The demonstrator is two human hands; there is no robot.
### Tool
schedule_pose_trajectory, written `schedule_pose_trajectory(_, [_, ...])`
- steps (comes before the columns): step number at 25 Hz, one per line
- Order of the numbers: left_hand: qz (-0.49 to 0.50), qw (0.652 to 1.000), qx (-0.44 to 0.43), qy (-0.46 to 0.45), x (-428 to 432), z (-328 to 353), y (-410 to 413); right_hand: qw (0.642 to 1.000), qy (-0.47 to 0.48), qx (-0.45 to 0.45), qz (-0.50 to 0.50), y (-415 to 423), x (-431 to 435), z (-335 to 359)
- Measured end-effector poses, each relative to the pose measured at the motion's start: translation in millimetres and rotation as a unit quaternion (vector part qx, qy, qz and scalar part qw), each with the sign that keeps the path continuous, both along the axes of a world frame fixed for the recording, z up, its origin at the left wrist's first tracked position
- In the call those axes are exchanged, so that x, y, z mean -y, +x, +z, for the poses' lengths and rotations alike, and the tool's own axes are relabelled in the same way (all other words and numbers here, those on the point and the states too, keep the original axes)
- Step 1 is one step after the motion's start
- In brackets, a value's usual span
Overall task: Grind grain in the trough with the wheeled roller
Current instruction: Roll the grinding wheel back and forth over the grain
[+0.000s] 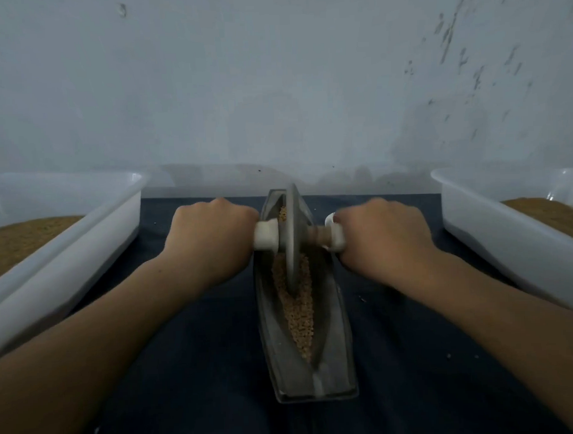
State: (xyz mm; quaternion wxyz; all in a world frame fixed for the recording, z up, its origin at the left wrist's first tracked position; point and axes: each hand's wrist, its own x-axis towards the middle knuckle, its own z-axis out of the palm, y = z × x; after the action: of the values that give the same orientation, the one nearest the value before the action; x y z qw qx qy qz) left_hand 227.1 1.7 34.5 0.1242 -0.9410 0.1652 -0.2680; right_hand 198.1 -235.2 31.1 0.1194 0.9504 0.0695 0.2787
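Across the dark surface (193, 376) lies the trough (332, 355), grain (298, 310) inside. My left hand (211, 232) and right hand (381, 233) wrap the wheeled roller (291, 236) by its axle ends (heavy, rigid metal, probably); a firm grip suits those handles.

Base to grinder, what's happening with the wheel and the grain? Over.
Grips: left hand and right hand on the roller handles. Wheel down in the trough, grain under it. Nothing blocking.

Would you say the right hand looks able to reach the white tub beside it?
Probably yes: only bare dark cloth lies between the right hand and the tub, though it grips the roller's handle.
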Motion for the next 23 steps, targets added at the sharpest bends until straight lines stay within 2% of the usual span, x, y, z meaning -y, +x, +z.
schedule_pose_trajectory(3, [0.024,0.997,0.023,-0.070,7,-6,39,1.000,0.005,0.011,-0.016,53,-12,13])
schedule_pose_trajectory(6, [0.024,0.996,0.018,-0.088,8,-3,48,1.000,0.005,0.011,-0.023,63,-16,17])
schedule_pose_trajectory(11, [-0.009,0.999,0.022,-0.045,-3,-4,-12,1.000,0.018,0.001,-0.001,-3,-10,4])
schedule_pose_trajectory(14, [-0.047,0.997,0.053,0.005,-15,1,-49,0.998,-0.006,0.060,0.028,-52,2,3])
schedule_pose_trajectory(16, [-0.051,0.997,0.062,0.007,-18,5,-49,0.996,-0.009,0.082,0.044,-56,5,8])
schedule_pose_trajectory(19, [-0.012,0.998,0.064,0.000,-7,-8,-19,0.997,-0.023,0.072,0.006,-20,3,-4])
schedule_pose_trajectory(23, [0.020,0.995,0.092,-0.039,13,-6,37,0.998,0.061,0.023,-0.021,56,-8,-1])
